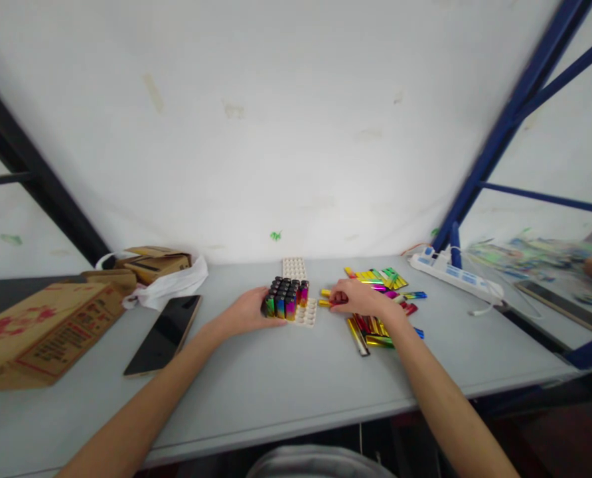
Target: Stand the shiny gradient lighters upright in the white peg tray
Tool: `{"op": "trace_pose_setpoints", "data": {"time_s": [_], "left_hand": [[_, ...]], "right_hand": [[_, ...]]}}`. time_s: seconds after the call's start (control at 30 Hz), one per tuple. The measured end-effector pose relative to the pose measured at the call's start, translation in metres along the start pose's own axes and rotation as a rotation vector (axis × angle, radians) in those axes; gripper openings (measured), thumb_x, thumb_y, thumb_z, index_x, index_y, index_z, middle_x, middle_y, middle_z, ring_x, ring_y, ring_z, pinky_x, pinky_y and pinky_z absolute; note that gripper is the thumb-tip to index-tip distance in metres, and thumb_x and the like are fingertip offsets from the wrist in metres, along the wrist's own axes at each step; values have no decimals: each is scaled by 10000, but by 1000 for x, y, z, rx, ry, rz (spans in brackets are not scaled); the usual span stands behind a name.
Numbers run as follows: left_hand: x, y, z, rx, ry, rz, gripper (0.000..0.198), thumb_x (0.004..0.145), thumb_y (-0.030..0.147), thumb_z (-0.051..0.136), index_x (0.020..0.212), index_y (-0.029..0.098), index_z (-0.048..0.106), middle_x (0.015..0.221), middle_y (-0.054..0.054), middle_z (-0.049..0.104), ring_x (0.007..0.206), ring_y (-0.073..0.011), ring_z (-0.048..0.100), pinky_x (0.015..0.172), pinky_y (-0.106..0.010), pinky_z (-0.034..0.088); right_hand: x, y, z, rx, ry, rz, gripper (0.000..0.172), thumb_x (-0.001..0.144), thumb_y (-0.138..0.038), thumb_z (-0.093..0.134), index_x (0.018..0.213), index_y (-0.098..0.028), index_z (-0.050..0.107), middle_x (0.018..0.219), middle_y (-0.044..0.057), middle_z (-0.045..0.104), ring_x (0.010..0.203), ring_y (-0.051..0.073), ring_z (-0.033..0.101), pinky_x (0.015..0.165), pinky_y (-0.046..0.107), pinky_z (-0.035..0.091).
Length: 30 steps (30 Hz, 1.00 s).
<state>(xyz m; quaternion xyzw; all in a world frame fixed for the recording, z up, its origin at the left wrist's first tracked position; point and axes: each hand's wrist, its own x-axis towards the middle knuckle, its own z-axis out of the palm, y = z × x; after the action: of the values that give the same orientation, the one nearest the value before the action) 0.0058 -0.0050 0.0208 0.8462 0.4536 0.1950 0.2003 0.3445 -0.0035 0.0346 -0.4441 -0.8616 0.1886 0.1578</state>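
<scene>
Shiny multicoloured lighters (285, 307) with black tops stand upright in rows in a white tray (304, 316) full of round holes. My left hand (250, 311) is closed around the left side of these rows, its thumb along the front. To the right of the tray, my right hand (352, 297) has curled fingers pinching at a lighter that they mostly hide. Yellow lighters (324, 303) poke out left of those fingertips. Around and beneath this hand lies a loose pile of metallic lighters (374, 326) in gold, red, green and blue.
A second holed tray (294, 268) lies behind, near the wall. At the left are a phone (165, 335), a white plastic bag (175, 284) and cardboard boxes (40, 332). A white power strip (456, 275) with cables lies at the right, by a blue metal frame (495, 146).
</scene>
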Motion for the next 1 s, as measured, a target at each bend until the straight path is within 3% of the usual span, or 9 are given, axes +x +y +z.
{"op": "trace_pose_setpoints", "data": {"time_s": [0.13, 0.2, 0.3, 0.43, 0.5, 0.6, 0.67, 0.83, 1.0], "left_hand": [[0, 1, -1, -12, -4, 16, 610, 721, 618, 844, 1153, 198, 754, 1170, -119, 817, 1036, -359, 758, 940, -420, 599], [0, 1, -2, -6, 2, 21, 605, 722, 613, 844, 1154, 200, 755, 1184, -122, 814, 1052, -366, 755, 953, -430, 598], [0, 1, -2, -4, -4, 18, 612, 724, 628, 836, 1158, 205, 751, 1185, -123, 811, 1057, -369, 755, 958, -443, 600], [1, 1, -1, 0, -4, 6, 623, 705, 648, 844, 1142, 214, 748, 1163, -132, 810, 1042, -371, 755, 951, -450, 601], [0, 1, -1, 8, 0, 8, 604, 710, 650, 841, 1123, 217, 754, 1146, -125, 814, 1033, -369, 753, 950, -446, 602], [0, 0, -1, 10, 9, 21, 613, 719, 650, 836, 1141, 213, 759, 1165, -114, 812, 1037, -364, 749, 961, -444, 600], [0, 0, -1, 5, 11, 33, 637, 724, 653, 835, 1171, 205, 758, 1191, -119, 808, 1053, -364, 746, 973, -438, 597], [0, 1, -1, 4, 1, 18, 618, 721, 667, 828, 1127, 205, 768, 1157, -113, 814, 1035, -360, 749, 954, -404, 598], [-1, 3, -2, -16, -19, -6, 644, 729, 641, 831, 1175, 183, 754, 1189, -135, 803, 1066, -367, 741, 994, -450, 579]], "right_hand": [[3, -2, 8, -92, 30, -32, 44, 930, -193, 762, 951, -165, 790, 997, 103, 732, 886, 216, 649, 849, 311, 454], [4, -3, 8, -88, 78, -21, 133, 1014, -245, 672, 969, -170, 772, 971, 106, 736, 885, 225, 654, 859, 319, 453], [4, -2, 5, -53, 194, 29, 275, 1099, -294, 512, 1026, -185, 754, 900, 98, 743, 831, 229, 656, 830, 321, 448], [8, -4, 4, 92, 385, 4, 295, 1081, -353, 516, 1050, -209, 771, 963, 88, 777, 852, 226, 666, 824, 316, 455], [13, -7, 6, 209, 471, 28, 296, 1019, -458, 616, 994, -210, 775, 849, 50, 751, 755, 204, 625, 734, 295, 442], [18, -14, 12, 361, 560, 122, 461, 912, -629, 694, 738, -202, 676, 589, -19, 555, 594, 160, 480, 588, 272, 362], [20, -20, 16, 490, 572, 137, 543, 916, -704, 635, 686, -214, 586, 596, -24, 520, 609, 155, 489, 575, 266, 376], [22, -37, 24, 884, 430, 61, 530, 932, -757, 583, 907, -227, 592, 824, 2, 654, 683, 148, 625, 646, 270, 513], [29, -40, 33, 1074, 390, 79, 580, 834, -800, 688, 889, -242, 537, 598, -112, 348, 477, 84, 312, 466, 215, 286]]}}
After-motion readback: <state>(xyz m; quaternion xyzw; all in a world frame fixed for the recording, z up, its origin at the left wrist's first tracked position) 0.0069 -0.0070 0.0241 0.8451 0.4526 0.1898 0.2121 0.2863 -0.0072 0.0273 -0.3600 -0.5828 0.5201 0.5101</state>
